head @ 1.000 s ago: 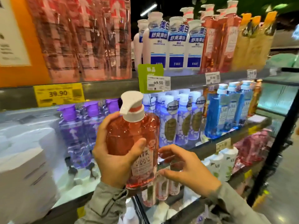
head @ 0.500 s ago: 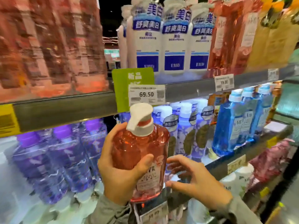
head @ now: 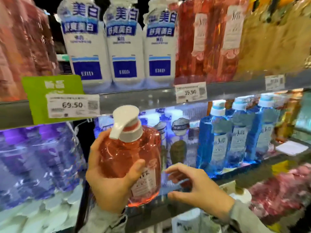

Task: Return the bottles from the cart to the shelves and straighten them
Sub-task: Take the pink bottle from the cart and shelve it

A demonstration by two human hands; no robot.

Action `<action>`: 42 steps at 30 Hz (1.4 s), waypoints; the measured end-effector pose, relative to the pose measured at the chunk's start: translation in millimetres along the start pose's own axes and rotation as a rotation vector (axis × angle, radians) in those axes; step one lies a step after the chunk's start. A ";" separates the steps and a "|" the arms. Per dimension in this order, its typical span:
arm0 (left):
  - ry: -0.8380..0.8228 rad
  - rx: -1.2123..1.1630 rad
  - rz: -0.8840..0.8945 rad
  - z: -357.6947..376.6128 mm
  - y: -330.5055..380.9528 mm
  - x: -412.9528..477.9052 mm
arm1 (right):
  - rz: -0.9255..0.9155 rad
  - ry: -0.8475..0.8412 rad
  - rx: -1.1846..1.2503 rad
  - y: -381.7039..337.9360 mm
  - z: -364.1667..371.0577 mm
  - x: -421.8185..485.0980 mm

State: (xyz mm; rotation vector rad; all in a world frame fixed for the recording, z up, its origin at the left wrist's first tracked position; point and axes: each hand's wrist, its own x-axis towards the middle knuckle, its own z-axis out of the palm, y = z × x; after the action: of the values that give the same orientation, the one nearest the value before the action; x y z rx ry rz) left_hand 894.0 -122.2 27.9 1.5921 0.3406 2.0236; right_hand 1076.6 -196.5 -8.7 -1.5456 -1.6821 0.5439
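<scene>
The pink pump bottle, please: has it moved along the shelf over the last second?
Yes. The pink pump bottle, gripped by the left hand, has shifted right: its pump was left of the 69.50 price tag, now right of it.

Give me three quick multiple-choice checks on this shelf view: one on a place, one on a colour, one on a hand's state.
1. Where do the blue bottles stand?
A. on the top shelf
B. on the lit middle shelf, right of the held pink pump bottle
C. in a cart

2. What colour is the held bottle's pump head?
A. white
B. purple
C. blue

3. What is the right hand doing?
A. gripping a blue bottle
B. pinching a price tag
C. holding nothing, fingers spread

Answers:
1 B: they stand in a row on that shelf, right of the bottle that the left hand grips.
2 A: the pump is white above a pink collar.
3 C: its spread fingers hold nothing.
</scene>
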 end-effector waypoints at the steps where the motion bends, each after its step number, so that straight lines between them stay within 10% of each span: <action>1: 0.014 0.004 -0.008 9.3 2.6 -3.0 | -0.018 -0.001 -0.002 4.4 -9.0 -1.1; 42: 0.045 -0.087 -0.206 217.9 52.7 1.6 | -0.359 -0.095 -0.059 39.5 -252.7 1.8</action>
State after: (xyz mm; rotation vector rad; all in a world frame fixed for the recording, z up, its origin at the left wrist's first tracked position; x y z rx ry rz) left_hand 1088.2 -192.6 115.0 1.4011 0.4104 1.8930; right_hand 1296.3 -235.2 116.2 -1.2318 -2.0067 0.3861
